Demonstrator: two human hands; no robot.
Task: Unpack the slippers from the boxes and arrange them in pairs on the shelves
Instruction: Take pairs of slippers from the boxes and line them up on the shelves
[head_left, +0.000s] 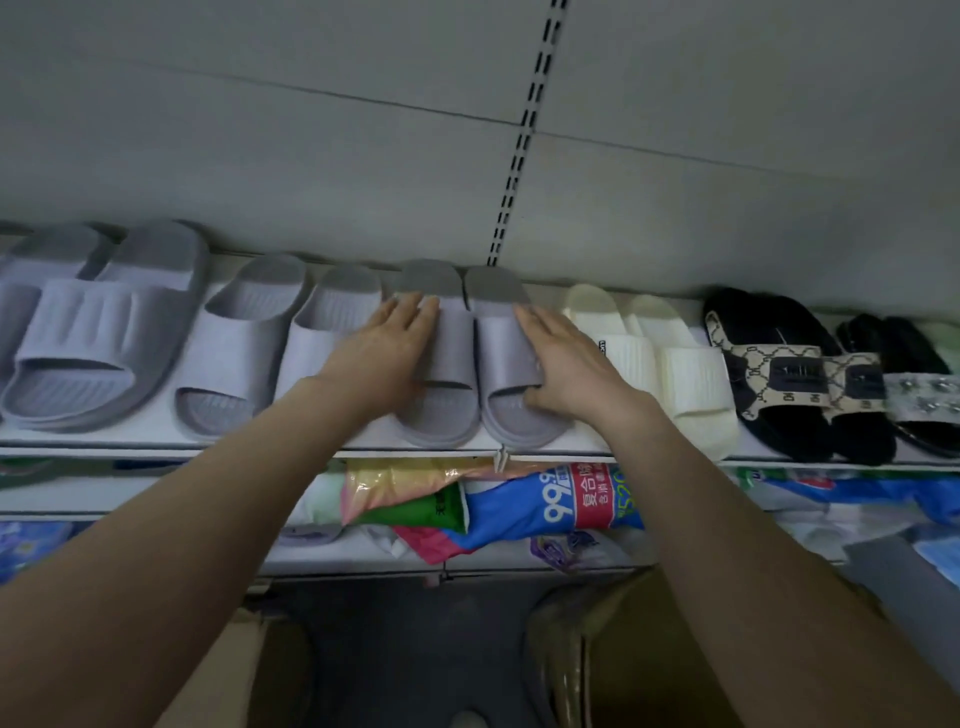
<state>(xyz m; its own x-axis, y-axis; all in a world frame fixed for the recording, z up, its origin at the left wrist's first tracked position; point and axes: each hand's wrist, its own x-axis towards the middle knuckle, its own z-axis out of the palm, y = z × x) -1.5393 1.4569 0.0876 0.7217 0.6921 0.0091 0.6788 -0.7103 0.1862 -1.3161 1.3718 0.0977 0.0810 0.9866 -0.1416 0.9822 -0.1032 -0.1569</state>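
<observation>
Hemming the grey pair (460, 353) under flat-fingered left grip (387, 353) and right grip (566, 364): lilac slippers (270, 338), cream slippers (670, 364).

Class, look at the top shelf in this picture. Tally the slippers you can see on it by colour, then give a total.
Grey slippers: 6
Cream slippers: 2
Black slippers: 3
Total: 11 in view; the picture's edges may cut off more.
</observation>
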